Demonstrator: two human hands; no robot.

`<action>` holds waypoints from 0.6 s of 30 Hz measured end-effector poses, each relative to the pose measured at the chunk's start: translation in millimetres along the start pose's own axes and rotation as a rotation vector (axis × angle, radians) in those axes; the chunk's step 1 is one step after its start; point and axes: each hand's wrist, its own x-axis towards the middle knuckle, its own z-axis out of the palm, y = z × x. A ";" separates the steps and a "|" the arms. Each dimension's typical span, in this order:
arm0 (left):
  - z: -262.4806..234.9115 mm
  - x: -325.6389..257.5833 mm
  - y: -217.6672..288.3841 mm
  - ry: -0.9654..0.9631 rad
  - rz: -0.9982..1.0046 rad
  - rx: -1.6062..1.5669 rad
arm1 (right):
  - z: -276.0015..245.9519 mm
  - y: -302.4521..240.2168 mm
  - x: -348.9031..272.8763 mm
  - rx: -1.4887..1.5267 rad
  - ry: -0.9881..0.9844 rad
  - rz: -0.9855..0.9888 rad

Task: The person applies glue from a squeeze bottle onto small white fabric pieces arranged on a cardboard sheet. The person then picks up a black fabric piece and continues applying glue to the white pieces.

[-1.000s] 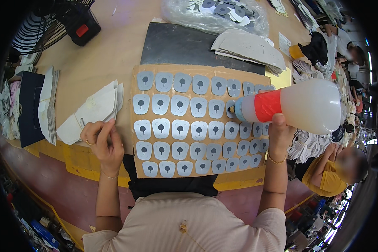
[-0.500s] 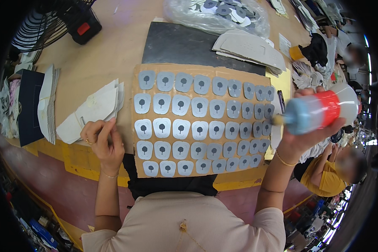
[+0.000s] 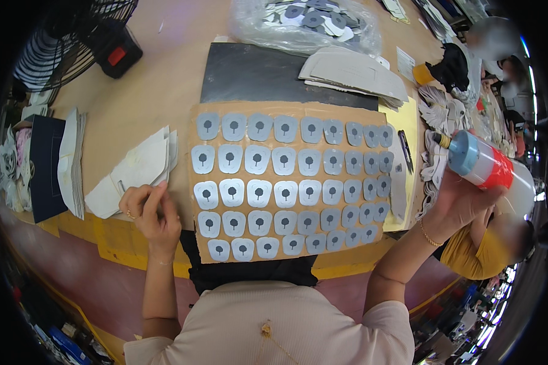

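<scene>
A brown cardboard sheet (image 3: 196, 240) lies in front of me, covered with several rows of small grey tab-shaped pieces (image 3: 259, 193), each with a dark dot. My left hand (image 3: 151, 213) rests at the sheet's left edge, fingers pinched, beside a stack of white cut pieces (image 3: 134, 173). My right hand (image 3: 463, 201) is off to the right of the sheet, gripping a translucent squeeze bottle (image 3: 490, 170) with a red band and a blue cap, its nozzle pointing up and left.
A dark mat (image 3: 256, 76) lies behind the sheet, with grey card pieces (image 3: 353, 73) and a clear bag of parts (image 3: 304, 24) beyond. A fan (image 3: 67, 36) stands at the far left. Another person in yellow (image 3: 475, 255) sits at the right.
My right hand has carried the bottle from over the sheet's right side out to the right and tipped its nozzle upward. My left hand has stayed put.
</scene>
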 end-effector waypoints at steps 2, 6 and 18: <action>1.0 -1.2 -0.1 0.004 -0.003 0.003 | -15.8 -12.4 4.7 0.013 -0.086 -0.094; 1.3 -3.5 0.1 0.011 0.000 0.006 | -11.0 -28.5 2.9 0.233 -0.246 0.011; 1.8 -5.7 1.0 0.006 0.006 -0.035 | -6.5 15.9 -78.4 -0.595 -0.339 -0.034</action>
